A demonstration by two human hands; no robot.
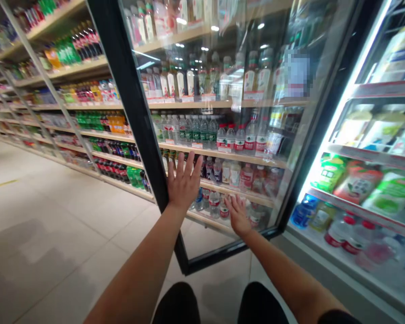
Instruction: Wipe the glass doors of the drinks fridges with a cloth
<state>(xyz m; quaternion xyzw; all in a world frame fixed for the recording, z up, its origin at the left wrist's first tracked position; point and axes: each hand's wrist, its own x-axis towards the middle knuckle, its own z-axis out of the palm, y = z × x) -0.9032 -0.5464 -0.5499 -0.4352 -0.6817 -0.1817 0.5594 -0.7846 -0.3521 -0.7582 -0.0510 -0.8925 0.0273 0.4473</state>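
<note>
A glass door point(222, 245) with a black frame stands swung out from a lit drinks fridge point(357, 204). My left hand point(184, 182) lies flat at the door's outer edge, fingers spread and pointing up, the palm over the frame and the glass. Lower and to the right, my right hand point(238, 216) is held against or just before the glass with its fingers apart. Neither hand holds anything. Whether the right palm touches the pane I cannot tell. Through the glass, shelves of bottles point(202, 128) show behind both hands.
On the left a long shelf rack point(113, 157) carries rows of bottled drinks. Inside the fridge at right are juice pouches point(357, 180) and, below them, red-capped bottles point(337, 231). Pale floor tiles point(70, 243) stretch under the door. My knees point(177, 303) show at the bottom.
</note>
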